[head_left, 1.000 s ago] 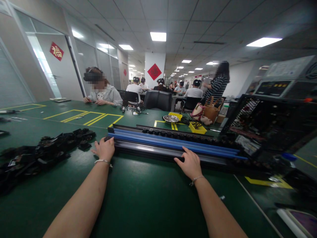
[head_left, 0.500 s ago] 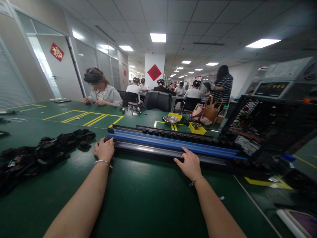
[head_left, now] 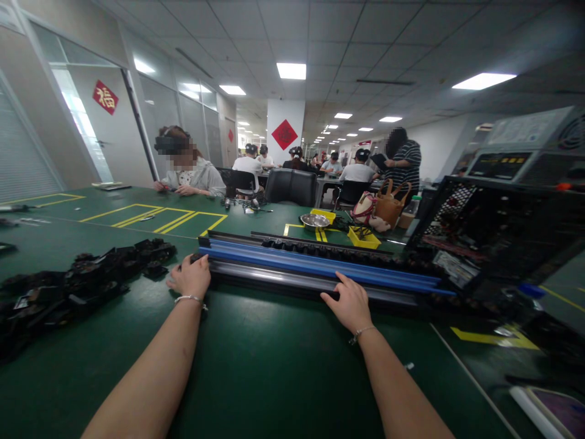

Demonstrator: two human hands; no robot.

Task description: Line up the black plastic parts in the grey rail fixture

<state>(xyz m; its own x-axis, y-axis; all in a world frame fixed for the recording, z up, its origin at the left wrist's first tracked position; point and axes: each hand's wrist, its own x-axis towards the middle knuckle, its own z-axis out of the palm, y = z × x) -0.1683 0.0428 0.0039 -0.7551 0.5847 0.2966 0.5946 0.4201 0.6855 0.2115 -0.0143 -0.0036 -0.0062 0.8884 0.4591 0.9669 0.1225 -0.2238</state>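
A long dark rail with a shiny top lies crosswise on the green table. My left hand is closed around its left end, the fingertips partly hidden. Farther along, my right hand grips the same rail, thumb on the near edge and index finger reaching over the top. Right behind it runs a long blue rail. More dark strips lie beyond the blue one.
Black parts are heaped at left. An open computer case stands at right, a boxy metal unit on top. A metal bowl and yellow tray sit beyond the rails. A co-worker sits across the table.
My left hand has shifted very slightly at the rail's end; my right hand stays in place. In the background, the person in stripes has bent forward and moved slightly left.
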